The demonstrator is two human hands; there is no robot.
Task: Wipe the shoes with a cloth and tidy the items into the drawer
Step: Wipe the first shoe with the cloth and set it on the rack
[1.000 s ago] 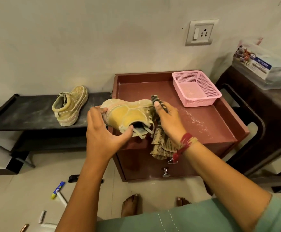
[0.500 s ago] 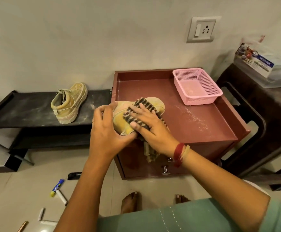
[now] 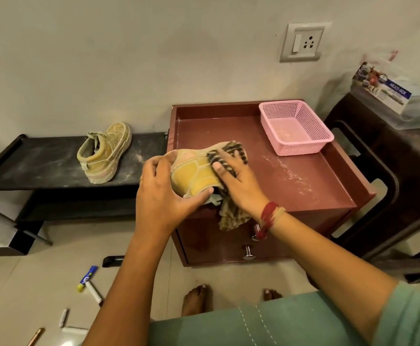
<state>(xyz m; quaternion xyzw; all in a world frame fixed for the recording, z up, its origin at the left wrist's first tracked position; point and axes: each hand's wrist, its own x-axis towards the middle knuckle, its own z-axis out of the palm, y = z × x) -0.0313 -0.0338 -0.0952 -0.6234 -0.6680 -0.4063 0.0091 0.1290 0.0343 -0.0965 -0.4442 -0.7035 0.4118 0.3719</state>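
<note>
Gripping shoe (image 3: 194, 176) in left hand (image 3: 164, 196), long axis left-right, opening nearward; right hand (image 3: 239, 186) flat, pressing cloth (image 3: 230, 217)

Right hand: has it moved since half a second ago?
Yes: the right hand and cloth slid along the shoe, toward the pink basket.

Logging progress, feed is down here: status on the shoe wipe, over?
Left hand grips shoe. Right hand presses striped cloth onto it, fingers spread. Second shoe sits on black bench. Nothing blocking.
</note>
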